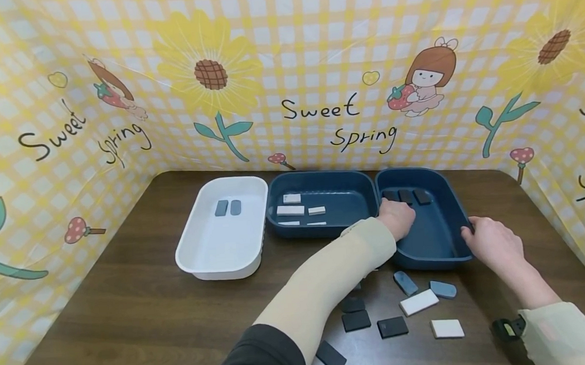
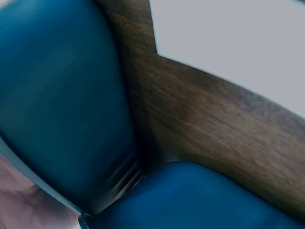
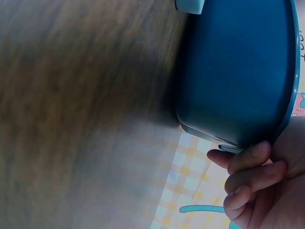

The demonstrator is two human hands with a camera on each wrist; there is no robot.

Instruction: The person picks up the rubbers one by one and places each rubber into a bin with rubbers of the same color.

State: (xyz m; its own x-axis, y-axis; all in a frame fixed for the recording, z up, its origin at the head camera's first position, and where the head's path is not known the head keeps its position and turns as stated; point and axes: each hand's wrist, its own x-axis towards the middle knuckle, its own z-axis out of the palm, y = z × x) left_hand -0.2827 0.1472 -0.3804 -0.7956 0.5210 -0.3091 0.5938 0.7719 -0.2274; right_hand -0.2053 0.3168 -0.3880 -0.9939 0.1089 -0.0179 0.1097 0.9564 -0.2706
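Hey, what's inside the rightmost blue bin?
Three dark blocks sit near the back of the bin. The left hand covers part of its left side, so anything underneath can't be seen.

- A screened-off tabletop work spot; whether home, workshop or lab cannot be told.
- Yellow-and-white checked cloth (image 1: 307, 14), printed with sunflowers (image 1: 210, 74) and "Sweet Spring", rises behind the worktop (image 1: 119, 310) and along its left and right sides.
- The worktop's surface is brown wood-grain.

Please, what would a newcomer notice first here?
The yellow gingham cloth behind the table, with its big sunflowers, probably strikes first. Next comes the white tray, left of two navy trays. The left hand and right hand are at opposite sides of the rightmost navy tray.
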